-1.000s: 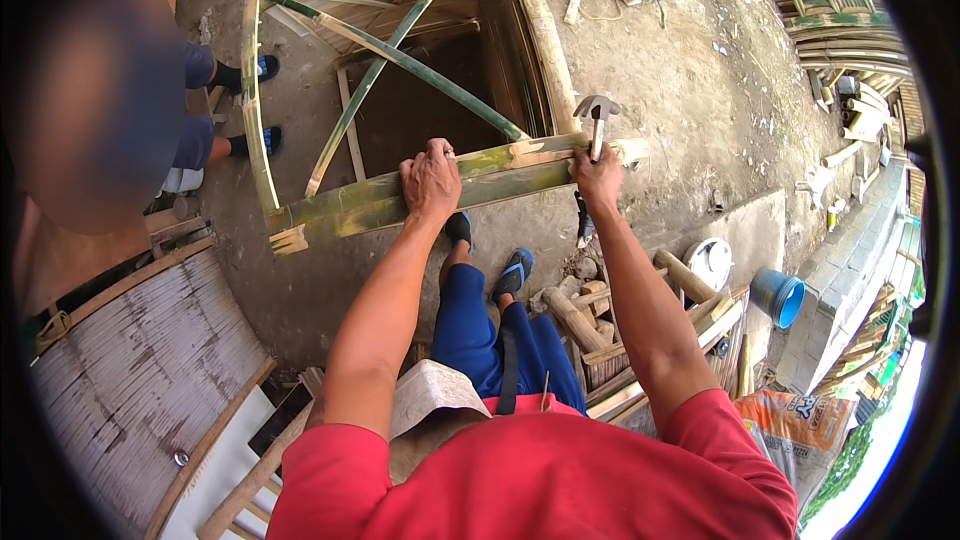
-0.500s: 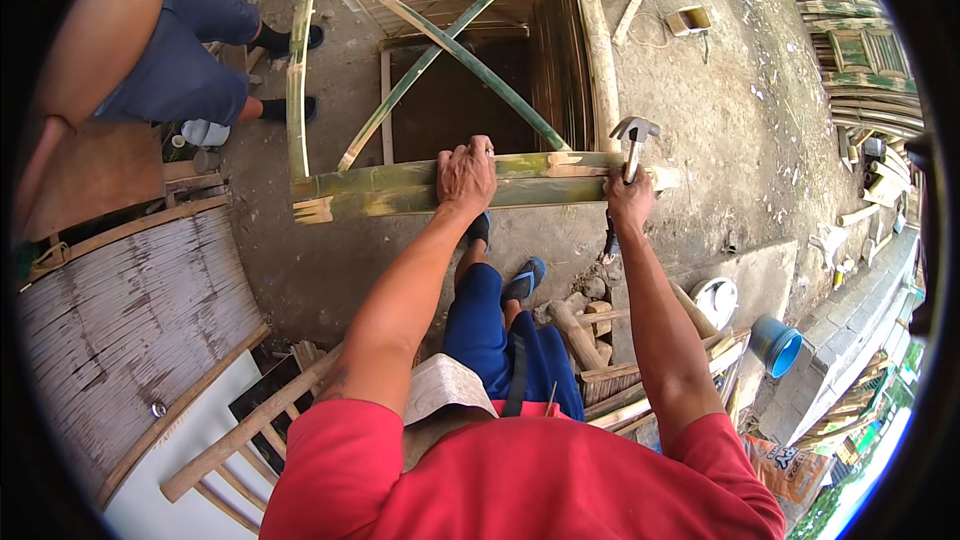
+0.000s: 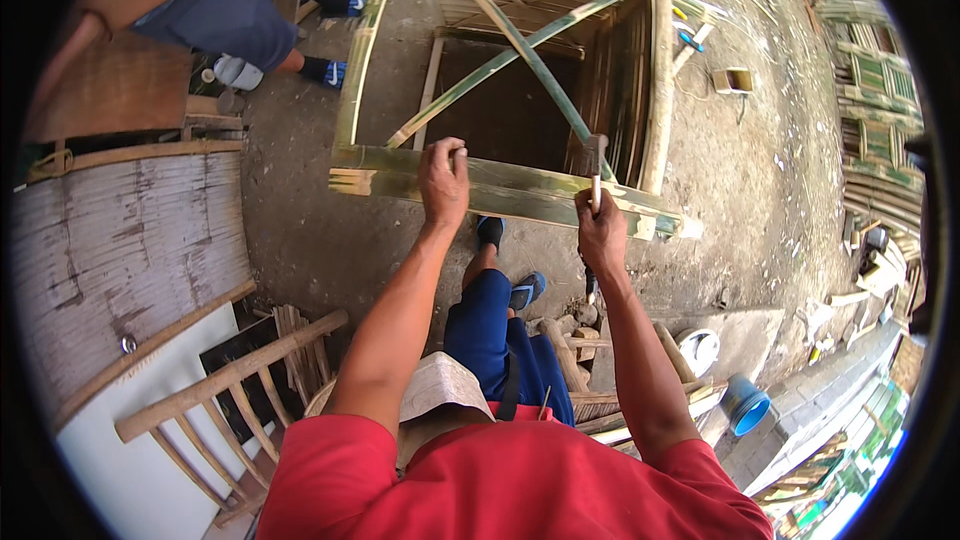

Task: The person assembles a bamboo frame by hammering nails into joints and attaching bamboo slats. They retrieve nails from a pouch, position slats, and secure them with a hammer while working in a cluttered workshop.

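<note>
My right hand [image 3: 602,230] is closed around the handle of a claw hammer [image 3: 596,155], whose head stands up over the near rail, by the lower end of a green diagonal strip [image 3: 545,80]. The near rail is made of split green bamboo [image 3: 510,175] and belongs to a large bamboo frame. Over that rail, left of the hammer, is my left hand [image 3: 444,182], its fingers curled. Whatever its fingertips may pinch is too small to make out. Two crossed bamboo strips span the frame's opening, and a round pole [image 3: 658,90] forms its right side.
Another person's legs in dark shorts [image 3: 215,15] stand at the left of the frame. A wooden ladder-like piece [image 3: 235,380] lies at lower left, beside a woven panel [image 3: 140,250]. At right are a blue bucket [image 3: 745,405], a small open box [image 3: 733,81] and stacked bamboo.
The frame appears shifted right and turned in view. My right hand and the hammer have moved left along the rail, closer to my left hand. More of the other person's feet shows.
</note>
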`<move>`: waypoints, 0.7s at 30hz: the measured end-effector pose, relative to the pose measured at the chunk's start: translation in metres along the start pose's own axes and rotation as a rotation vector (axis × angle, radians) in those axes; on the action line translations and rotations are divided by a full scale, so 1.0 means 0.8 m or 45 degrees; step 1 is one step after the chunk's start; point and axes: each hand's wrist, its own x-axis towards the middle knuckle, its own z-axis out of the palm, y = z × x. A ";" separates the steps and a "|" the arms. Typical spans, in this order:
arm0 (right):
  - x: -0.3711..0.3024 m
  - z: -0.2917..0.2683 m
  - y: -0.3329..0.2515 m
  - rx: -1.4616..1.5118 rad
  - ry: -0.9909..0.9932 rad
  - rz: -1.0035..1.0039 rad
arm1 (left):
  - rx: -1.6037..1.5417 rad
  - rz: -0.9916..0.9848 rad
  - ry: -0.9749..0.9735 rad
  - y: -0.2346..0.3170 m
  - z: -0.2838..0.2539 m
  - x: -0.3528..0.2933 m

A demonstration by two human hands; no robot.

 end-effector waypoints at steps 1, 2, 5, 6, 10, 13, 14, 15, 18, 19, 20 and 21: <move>-0.005 0.015 -0.027 -0.005 -0.096 -0.115 | -0.007 -0.140 0.109 -0.024 -0.029 0.012; -0.007 0.027 -0.052 -0.030 -0.246 -0.166 | 0.061 -0.205 0.288 -0.049 -0.057 0.022; -0.022 0.067 -0.114 0.151 -0.449 -0.515 | 0.207 -0.480 0.486 -0.126 -0.128 0.053; -0.024 0.077 -0.128 0.222 -0.644 -0.449 | 0.243 -0.413 0.494 -0.144 -0.136 0.057; -0.036 0.127 -0.170 -0.105 -0.791 -0.454 | 0.254 -0.369 0.442 -0.186 -0.149 0.067; -0.044 0.157 -0.194 -0.062 -0.711 -0.813 | 0.147 -0.506 0.318 -0.188 -0.150 0.063; -0.045 0.166 -0.203 -0.032 -0.664 -0.960 | 0.118 -0.489 0.311 -0.185 -0.152 0.061; -0.044 0.175 -0.213 -0.062 -0.704 -0.968 | 0.093 -0.459 0.315 -0.184 -0.156 0.064; -0.041 0.202 -0.235 -0.135 -0.748 -1.024 | 0.134 -0.479 0.289 -0.178 -0.165 0.067; -0.039 0.214 -0.239 -0.162 -0.754 -1.022 | 0.153 -0.505 0.257 -0.177 -0.168 0.067; -0.038 0.224 -0.241 -0.215 -0.780 -0.986 | 0.172 -0.529 0.224 -0.176 -0.170 0.066; -0.036 0.233 -0.242 -0.287 -0.762 -0.996 | 0.138 -0.471 0.262 -0.175 -0.170 0.067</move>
